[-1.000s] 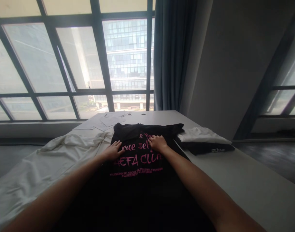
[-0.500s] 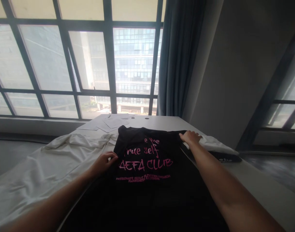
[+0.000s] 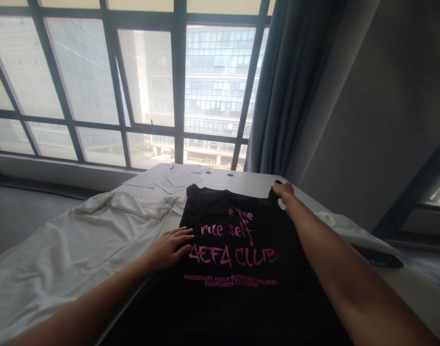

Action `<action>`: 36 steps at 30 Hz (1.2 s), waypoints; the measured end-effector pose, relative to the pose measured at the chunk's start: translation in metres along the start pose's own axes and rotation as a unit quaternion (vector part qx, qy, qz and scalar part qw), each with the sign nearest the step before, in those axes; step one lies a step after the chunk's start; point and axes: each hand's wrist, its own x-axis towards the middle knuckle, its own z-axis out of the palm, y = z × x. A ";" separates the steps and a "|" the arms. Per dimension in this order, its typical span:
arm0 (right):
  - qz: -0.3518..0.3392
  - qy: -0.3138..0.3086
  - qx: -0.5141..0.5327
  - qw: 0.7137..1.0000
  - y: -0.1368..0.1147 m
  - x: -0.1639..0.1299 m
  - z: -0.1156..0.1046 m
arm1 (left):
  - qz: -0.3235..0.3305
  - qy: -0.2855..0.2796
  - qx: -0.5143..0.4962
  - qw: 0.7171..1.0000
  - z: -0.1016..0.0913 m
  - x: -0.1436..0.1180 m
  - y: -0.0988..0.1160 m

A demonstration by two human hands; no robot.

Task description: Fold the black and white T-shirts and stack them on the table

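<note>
soft black printed t-shirt [image 3: 238, 269] under both hands

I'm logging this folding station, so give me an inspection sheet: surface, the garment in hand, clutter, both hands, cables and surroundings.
Surface: pale table, mostly covered by cloth.
Garment in hand: black T-shirt with pink lettering, spread flat, print up.
Clutter: crumpled white cloth to the left; loose papers at the far end; folded white garment on a dark one to the right.
Hands: left hand flat, fingers spread, on the shirt's left edge; right hand pinching the shirt's far right corner.
Cables: nothing seen.
Surroundings: large grid window, blue-grey curtain, grey wall.
</note>
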 end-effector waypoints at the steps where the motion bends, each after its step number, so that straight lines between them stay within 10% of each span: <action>1: -0.010 -0.009 0.027 1.000 -0.017 -0.007 0.005 | 0.002 0.003 -0.001 1.000 0.001 0.000 0.000; 7: -0.265 -0.122 0.071 0.954 -0.103 -0.098 0.060 | 0.009 0.003 0.006 1.000 0.000 -0.001 0.000; 13: -0.400 -0.283 0.009 0.872 -0.117 -0.164 0.091 | 0.014 0.013 0.007 1.000 0.000 -0.002 0.001; 18: -0.391 -0.272 0.022 0.879 -0.117 -0.157 0.079 | 0.012 0.012 0.001 1.000 0.001 -0.001 0.000; 23: -0.305 -0.122 0.126 0.936 -0.121 -0.148 0.074 | 0.007 0.014 -0.002 1.000 -0.001 -0.001 0.002; 29: -0.353 -0.312 0.113 0.875 -0.123 -0.131 0.080 | -0.001 -0.003 0.002 1.000 -0.003 -0.002 0.004; 36: -0.227 -0.169 -0.062 0.957 -0.098 -0.061 0.089 | -0.004 -0.004 0.003 1.000 -0.005 -0.002 0.006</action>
